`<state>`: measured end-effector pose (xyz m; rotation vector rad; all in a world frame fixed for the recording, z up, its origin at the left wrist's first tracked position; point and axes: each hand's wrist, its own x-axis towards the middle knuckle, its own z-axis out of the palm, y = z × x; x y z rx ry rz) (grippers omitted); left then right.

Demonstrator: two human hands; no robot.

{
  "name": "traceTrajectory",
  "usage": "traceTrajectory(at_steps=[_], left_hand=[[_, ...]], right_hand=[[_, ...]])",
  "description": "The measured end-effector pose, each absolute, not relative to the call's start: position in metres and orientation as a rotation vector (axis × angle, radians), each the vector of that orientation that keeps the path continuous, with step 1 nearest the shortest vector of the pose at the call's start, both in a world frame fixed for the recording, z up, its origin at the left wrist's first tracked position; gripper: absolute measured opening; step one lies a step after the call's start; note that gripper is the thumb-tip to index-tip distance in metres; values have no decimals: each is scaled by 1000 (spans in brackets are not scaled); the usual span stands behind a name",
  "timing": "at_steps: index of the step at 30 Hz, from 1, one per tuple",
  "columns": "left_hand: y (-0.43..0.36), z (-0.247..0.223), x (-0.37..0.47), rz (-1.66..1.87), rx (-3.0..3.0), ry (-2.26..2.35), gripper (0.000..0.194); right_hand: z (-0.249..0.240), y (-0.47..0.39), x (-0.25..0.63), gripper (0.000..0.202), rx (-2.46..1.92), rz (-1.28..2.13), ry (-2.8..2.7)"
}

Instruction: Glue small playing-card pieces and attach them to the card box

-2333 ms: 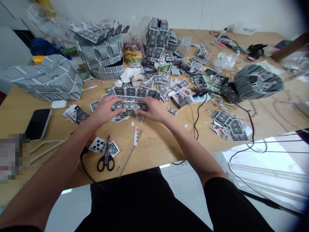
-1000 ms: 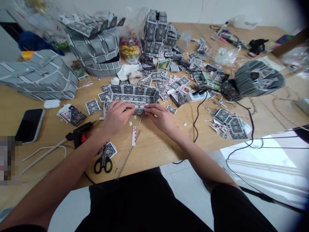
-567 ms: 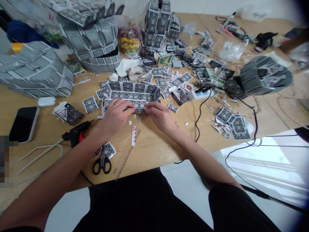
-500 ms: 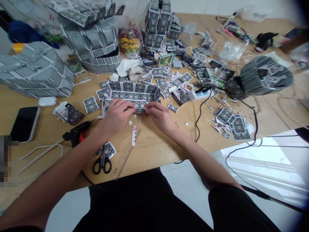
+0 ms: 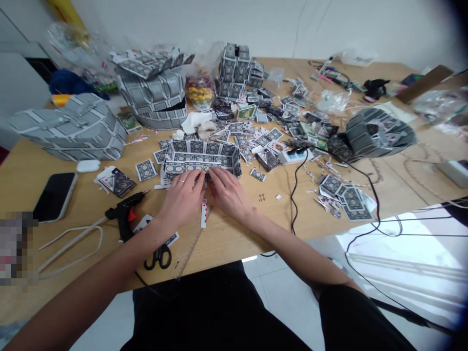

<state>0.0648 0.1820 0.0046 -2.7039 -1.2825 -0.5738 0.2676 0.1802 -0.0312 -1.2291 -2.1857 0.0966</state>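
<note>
In front of me lies a long open box made of folded playing cards (image 5: 215,147), with dark patterned backs showing. My left hand (image 5: 185,195), a ring on one finger, grips the middle of its near wall. Close beside it, my right hand (image 5: 228,192) holds the same wall, fingers over the top edge and thumb tucked below. The hands cover part of that wall. Just under them lies a narrow card strip with red diamonds (image 5: 204,217), beside a clear ruler (image 5: 190,254). Black scissors (image 5: 164,256) and a black glue gun (image 5: 126,212) lie near my left forearm.
Larger card-built pieces (image 5: 153,90) stand behind on the left. A pile of loose cards (image 5: 268,139) spreads behind the box. A power strip (image 5: 295,156) with a black cable (image 5: 294,200) lies to the right, a phone (image 5: 55,196) to the left.
My view has tilted up, showing more wall. Both hands have drawn closer together and now lie flatter over the box's near wall, fingers further over its edge.
</note>
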Motion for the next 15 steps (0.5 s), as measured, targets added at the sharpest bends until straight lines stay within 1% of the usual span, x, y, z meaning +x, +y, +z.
traceTrajectory(at_steps=[5,7,11,15], left_hand=[[164,11,60,-473,-2563,-1569,63],[161,13,57,-391,-2534,-1643,65],[159,14,55,-295,-2540,-1680,66],[158,13,53,-293,-2541,-1685,64]], right_hand=[[-35,170,257,70,-1296,117,-2209],[-35,166,254,71,-1326,81,-2220],[-33,163,251,63,-1340,18,-2256],[-30,162,247,69,-1336,31,-2289]])
